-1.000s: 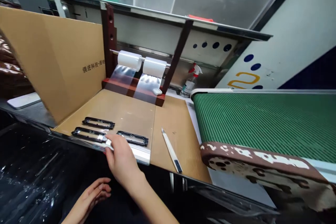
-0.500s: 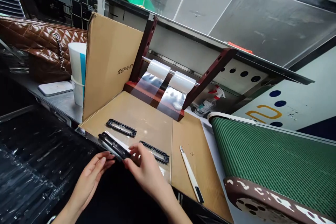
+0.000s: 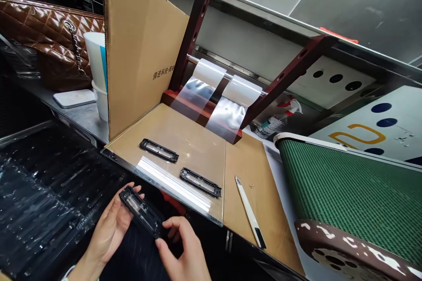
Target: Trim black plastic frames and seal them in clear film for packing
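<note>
A long black plastic frame (image 3: pixel 141 213) with a narrow slot is held between my two hands, off the front edge of the work surface. My left hand (image 3: pixel 114 224) grips its far left end, fingers behind it and thumb in front. My right hand (image 3: pixel 183 246) pinches the near right end between thumb and fingers. Two similar black frames lie flat on the clear sheet: the left frame (image 3: pixel 159 150) and the right frame (image 3: pixel 200 182). A white strip (image 3: pixel 173 184) lies along the sheet's front edge.
A white craft knife (image 3: pixel 250 213) lies on the cardboard (image 3: pixel 273 215). Behind stands a red rack with two film rolls (image 3: pixel 245 90). An upright cardboard panel (image 3: pixel 141 52) is at left, a green conveyor belt (image 3: pixel 349 189) at right. A black tray (image 3: pixel 49 202) sits at lower left.
The black frame has been lifted off the sheet's front edge and brought toward me, and my left hand has taken hold of it. The white strip under it now shows. The view has shifted.
</note>
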